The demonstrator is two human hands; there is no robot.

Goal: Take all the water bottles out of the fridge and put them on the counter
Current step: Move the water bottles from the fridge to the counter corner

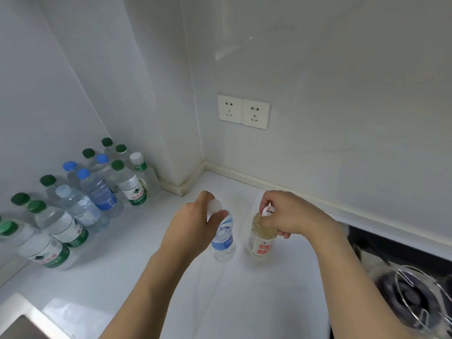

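My left hand [195, 221] grips the neck of a clear water bottle with a blue label [223, 243] and a white cap, standing upright on the white counter [146, 277]. Just to its right, my right hand [286, 216] grips the top of a yellowish bottle with a white and red label [261, 245], also upright on the counter. Several water bottles [80, 199] with green, blue and white caps stand grouped along the left wall.
Two wall sockets [243, 111] sit on the back wall above the counter. A black gas hob with a metal pan support [411, 294] lies at the right. A steel sink edge [22, 321] shows at the bottom left.
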